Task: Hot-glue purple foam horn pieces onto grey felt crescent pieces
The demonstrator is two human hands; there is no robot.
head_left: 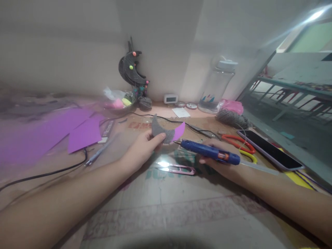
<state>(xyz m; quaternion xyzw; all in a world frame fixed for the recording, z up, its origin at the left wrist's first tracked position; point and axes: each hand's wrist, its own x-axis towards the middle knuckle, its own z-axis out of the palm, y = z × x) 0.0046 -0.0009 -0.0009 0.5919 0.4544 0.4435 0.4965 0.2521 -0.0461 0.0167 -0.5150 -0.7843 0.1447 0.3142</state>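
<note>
My left hand [146,147] pinches a crescent [161,131] whose left part is wrapped in grey yarn; its right tip is bare purple card [179,131]. My right hand [216,154] is wrapped round a blue glue gun [207,150], its nozzle pointing left at the edge of the yarn wrap, touching or very near it. A clear glue stick [259,167] sticks out of the gun's back end. Below the hands, pink-handled thread snips [178,169] lie on the work surface [166,214].
Purple sheets [85,133] and a black cable [59,170] lie at left. Grey crescents [132,69] stand against the wall. A bottle [215,86], grey yarn [232,117], red-handled pliers [238,142] and a phone [269,149] are at right. A small clock [171,99] stands behind.
</note>
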